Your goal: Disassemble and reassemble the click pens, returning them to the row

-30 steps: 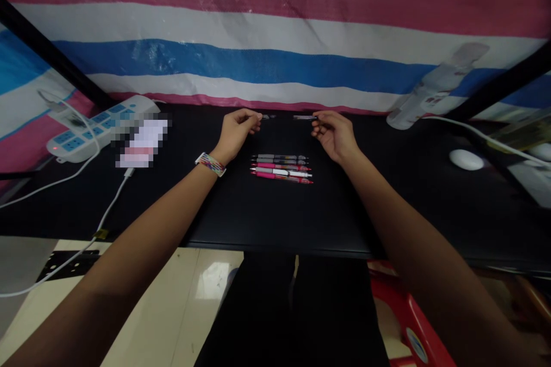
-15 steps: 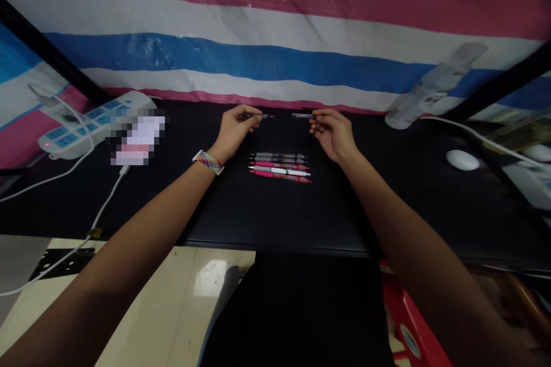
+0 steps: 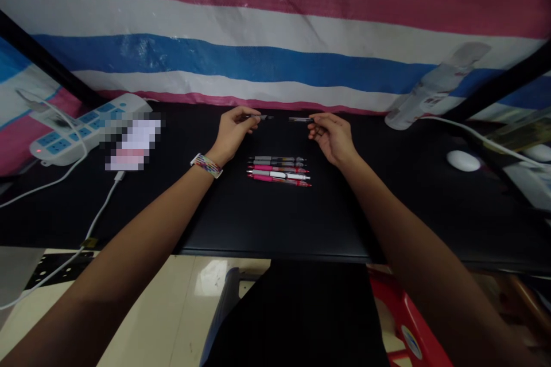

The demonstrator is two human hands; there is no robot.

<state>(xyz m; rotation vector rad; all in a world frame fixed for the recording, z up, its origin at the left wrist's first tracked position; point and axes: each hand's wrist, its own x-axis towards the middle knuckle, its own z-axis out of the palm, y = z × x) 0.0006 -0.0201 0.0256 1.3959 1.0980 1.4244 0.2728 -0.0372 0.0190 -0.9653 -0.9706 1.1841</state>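
Observation:
My left hand (image 3: 232,133) pinches a short dark pen part (image 3: 267,117) between thumb and fingers, its free end pointing right. Opposite it, my right hand (image 3: 334,136) is closed on a slim clear-and-dark pen part (image 3: 298,120) that points left. A small gap separates the two parts, which are roughly in line just above the far side of the black table. Fingers cover the rest of each part. Nearer to me lies a row of several pens side by side: dark grey ones, a white pen (image 3: 282,175) and pink-gripped pens such as the nearest pen (image 3: 279,181).
A white power strip (image 3: 90,129) and a blurred-out phone (image 3: 135,143) with a cable lie at left. To the right are a clear bottle (image 3: 404,117) and a white mouse (image 3: 463,161). Striped sheeting (image 3: 275,63) hangs behind the black table (image 3: 275,223). Below stands a red stool (image 3: 413,321).
The gap between the two pen parts has narrowed slightly, the right one having shifted a little left. Both grips look the same, and the pens in the row keep their arrangement.

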